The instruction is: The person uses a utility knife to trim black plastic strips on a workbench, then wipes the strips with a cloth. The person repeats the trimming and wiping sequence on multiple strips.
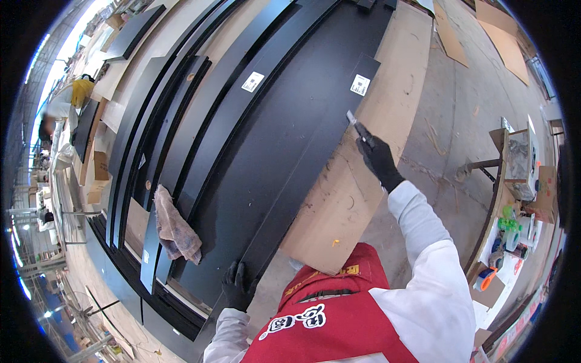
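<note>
My right hand [376, 156], in a black glove, grips a small hand tool [351, 118] with a pale, narrow tip. The tip is at the right long edge of a black panel [290, 127]; whether it touches the panel cannot be told. My gloved left hand [237, 286] lies with thumb and fingers apart on the near end of a narrow black board [299, 174], which lies along the panel's right side. A white printed label [360, 85] is stuck near the far end of that board. A crumpled greyish-brown cloth [174, 227] lies across the boards to the left.
Several long black boards [199, 140] lie side by side on the left. A cardboard sheet [345, 199] sticks out under the panel's right side. Farther right, a side table [492, 227] carries tape rolls and a green bottle [509, 224]. A person [63, 104] is at the far left.
</note>
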Demonstrator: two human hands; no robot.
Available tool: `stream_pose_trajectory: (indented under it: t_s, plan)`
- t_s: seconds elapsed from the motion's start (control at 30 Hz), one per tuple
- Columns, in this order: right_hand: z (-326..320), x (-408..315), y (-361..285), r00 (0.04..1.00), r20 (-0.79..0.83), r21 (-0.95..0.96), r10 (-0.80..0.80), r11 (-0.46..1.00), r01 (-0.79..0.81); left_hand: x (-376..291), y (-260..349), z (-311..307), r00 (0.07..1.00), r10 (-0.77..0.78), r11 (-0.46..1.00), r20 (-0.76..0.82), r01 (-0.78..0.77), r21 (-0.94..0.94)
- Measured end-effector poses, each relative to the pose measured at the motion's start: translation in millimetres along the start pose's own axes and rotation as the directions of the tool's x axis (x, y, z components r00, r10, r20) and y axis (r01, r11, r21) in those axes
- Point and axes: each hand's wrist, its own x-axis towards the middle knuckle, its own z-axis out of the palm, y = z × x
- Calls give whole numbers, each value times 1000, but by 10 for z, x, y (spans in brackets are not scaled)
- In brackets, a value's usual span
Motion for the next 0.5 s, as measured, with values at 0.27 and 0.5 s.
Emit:
stream_pose_trajectory:
  t_s: [0.27,0.5]
  plan:
    - [133,-263,-65,962,209,-84,-175,977,196,1,4,54,1000,-2,1000,-30,2,-12]
    - [-321,657,361,997,67,-132,31,991,-21,-43,-11,111,1000,-3,999,-18,4,54]
